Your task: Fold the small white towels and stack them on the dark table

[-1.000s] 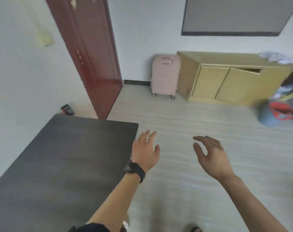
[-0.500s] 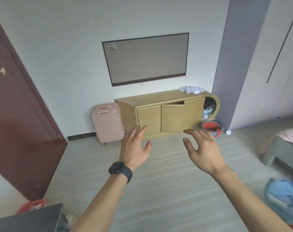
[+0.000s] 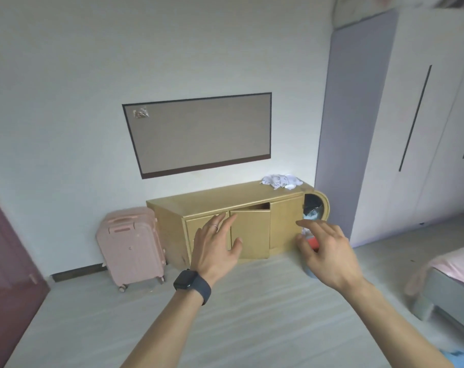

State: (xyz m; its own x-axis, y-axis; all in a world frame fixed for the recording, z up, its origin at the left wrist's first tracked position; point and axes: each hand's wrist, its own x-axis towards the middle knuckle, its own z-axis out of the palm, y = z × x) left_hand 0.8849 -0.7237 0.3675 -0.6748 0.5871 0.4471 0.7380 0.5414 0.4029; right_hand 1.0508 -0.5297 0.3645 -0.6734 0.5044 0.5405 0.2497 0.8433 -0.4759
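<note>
A second ago the dark counter filled the lower left of the view. Half a second ago only its corner showed, and now it is out of frame. The view has swung up and round to face the far wall, and the wooden cabinet (image 3: 212, 201) looms larger than before.

The small white towels (image 3: 282, 181) lie in a crumpled heap on the right end of the cabinet top, close to the wall. One cabinet door (image 3: 250, 232) stands ajar. A pink suitcase (image 3: 131, 245) stands upright just beside the cabinet's left end, and a grey board (image 3: 199, 134) hangs on the wall above. A dark red door (image 3: 8, 261) is at the left, a tall pale wardrobe (image 3: 416, 115) at the right, and the corner of a bed (image 3: 454, 269) is beyond it. The floor (image 3: 252, 314) is pale grey plank.

Both arms reach forward at chest height, as in the earlier frames. The left grip (image 3: 216, 245) is raised palm-forward with its fingers spread and holds nothing. It has a black watch (image 3: 192, 284) on the wrist and a ring (image 3: 213, 226) on one finger. The right grip (image 3: 327, 251) is also spread and holds nothing, with its fingers loosely bent. It partly hides something red and blue on the floor by the cabinet's right end.
</note>
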